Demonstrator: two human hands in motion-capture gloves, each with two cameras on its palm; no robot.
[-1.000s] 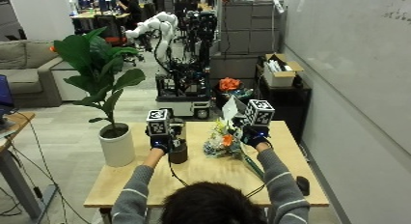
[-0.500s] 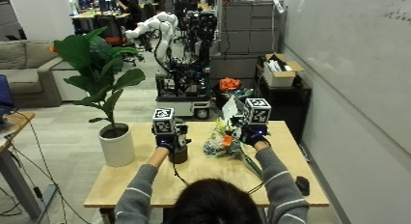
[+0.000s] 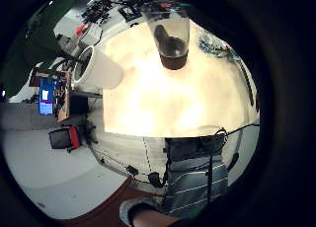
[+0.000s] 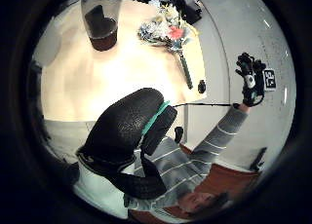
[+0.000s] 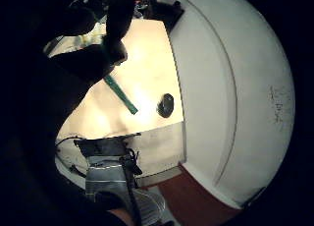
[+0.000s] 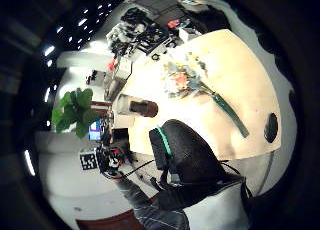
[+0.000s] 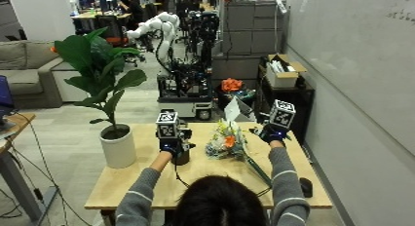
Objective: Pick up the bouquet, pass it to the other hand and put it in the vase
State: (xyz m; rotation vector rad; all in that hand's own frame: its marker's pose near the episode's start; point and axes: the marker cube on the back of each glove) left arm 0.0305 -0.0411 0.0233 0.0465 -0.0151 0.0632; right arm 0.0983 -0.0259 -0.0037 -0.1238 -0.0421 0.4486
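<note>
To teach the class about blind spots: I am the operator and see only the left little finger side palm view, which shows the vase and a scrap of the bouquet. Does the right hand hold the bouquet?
Observer: No. The right hand is raised above the table, open and holding nothing.
Operator: Where is the bouquet, then?
Observer: The bouquet lies flat on the table between the left hand and the right hand, beside the vase.
Operator: Which way does its stem point?
Observer: Toward the table's near right corner, ending close to a small dark object.
</note>
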